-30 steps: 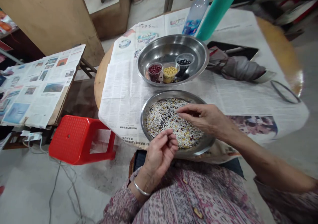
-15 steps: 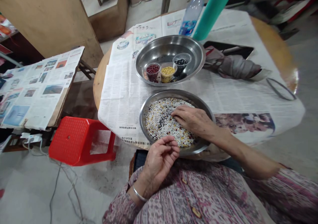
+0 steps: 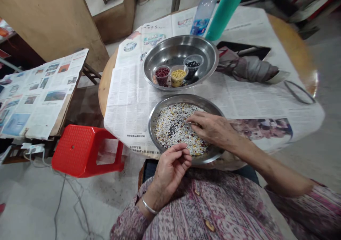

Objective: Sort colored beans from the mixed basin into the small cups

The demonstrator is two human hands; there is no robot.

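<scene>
A round steel pan [image 3: 153, 121] near the table's front edge holds a spread of mixed beans and white grains [image 3: 170, 126], with white, yellow, dark red and black among them. My right hand [image 3: 213, 128] reaches over the pan from the right, its curved fingertips at the grains and a small gap between thumb and forefinger. At the pan's near rim, my left hand [image 3: 172, 169] is turned palm up with its fingers curled and its thumb against them. Whatever lies inside that curl is hidden.
Behind the pan, a steel basin [image 3: 205, 71] holds plastic cups of red beans [image 3: 162, 73], yellow beans [image 3: 178, 73] and black beans [image 3: 193, 64]. Beyond stand a water bottle [image 3: 204, 12] and a green cylinder [image 3: 226, 11]. A folded umbrella [image 3: 253, 68] lies right; a red stool [image 3: 77, 149] stands left.
My right hand has lifted slightly and drawn a little to the right, and its thumb and forefinger have parted. My left hand keeps its curled pose. The view has shifted slightly.
</scene>
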